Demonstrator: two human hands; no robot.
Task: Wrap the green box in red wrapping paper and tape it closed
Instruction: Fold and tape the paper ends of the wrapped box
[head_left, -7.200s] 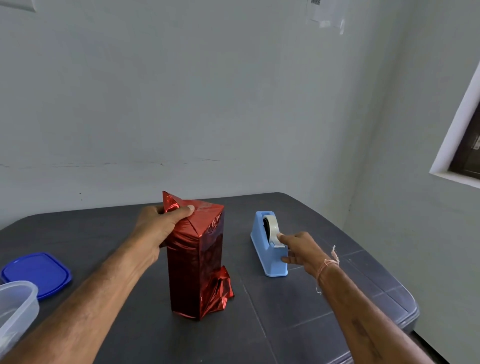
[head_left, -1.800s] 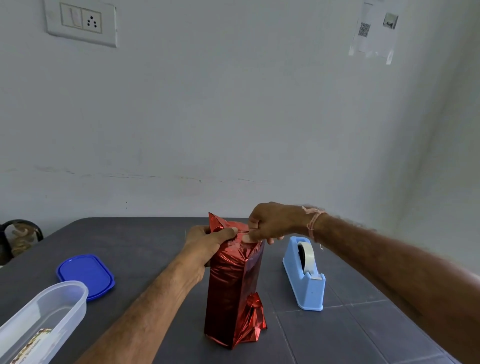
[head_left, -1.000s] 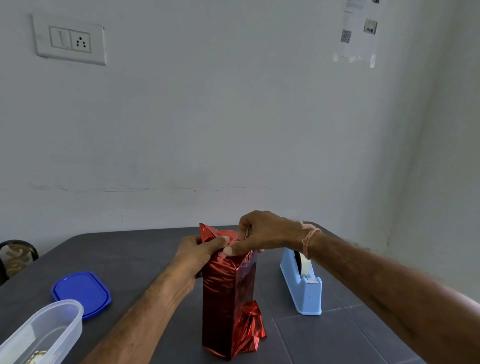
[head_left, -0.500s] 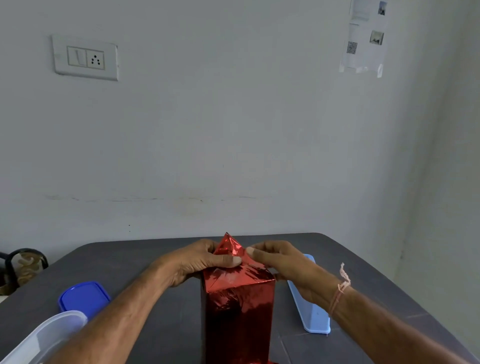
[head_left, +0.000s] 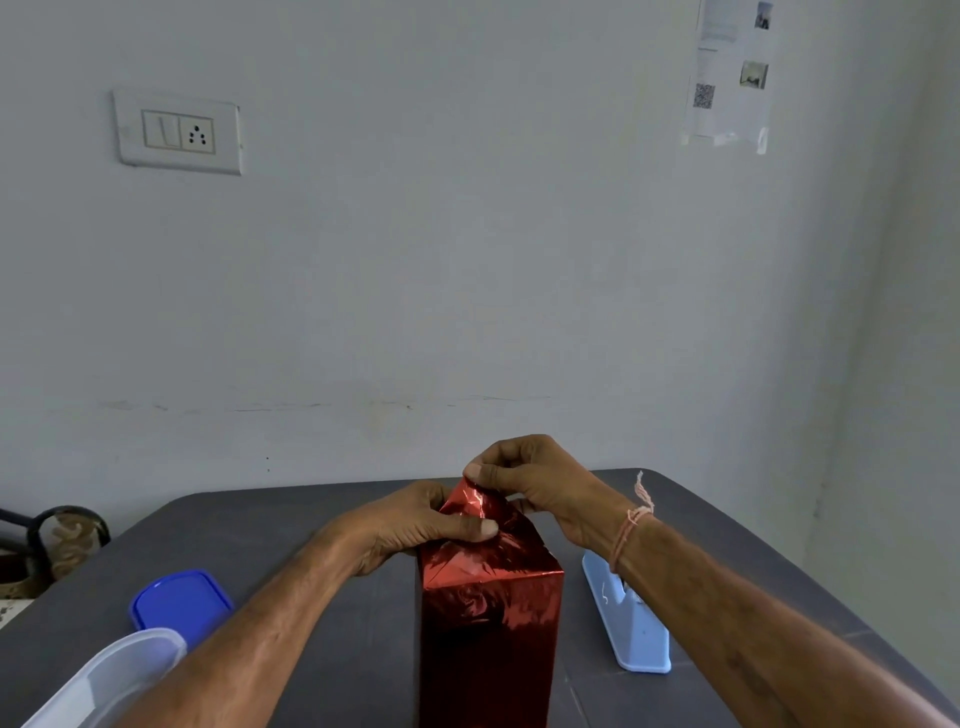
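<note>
Box (head_left: 491, 639) is stood upright at lower centre of frame on the dark table (head_left: 311, 525), covered in red wrapping paper (head_left: 488, 608); the lower end is cut off by the bottom edge. The paper at the upper end is folded into a pointed top flap (head_left: 480, 506), which is raised and not flat.

Left hand (head_left: 415, 525): wrapped round the box's upper end from the left, with the thumb laid across the fold at the flap's base and the fingers curled behind.
Right hand (head_left: 535, 478): flap tip pinched between thumb and forefinger just above the box, remaining fingers curled. A thread band (head_left: 631, 525) is worn on that wrist.

Blue tape dispenser (head_left: 631, 629) is seen just right of the box, partly hidden by the right forearm. Blue lid (head_left: 179, 603) is laid flat at lower left, with a clear plastic container (head_left: 114, 675) nearer the bottom left corner. Whether any tape is stuck on the paper cannot be told.

On the wall, a switch plate (head_left: 176, 132) is mounted at upper left and a printed sheet (head_left: 727, 73) is stuck at upper right.
</note>
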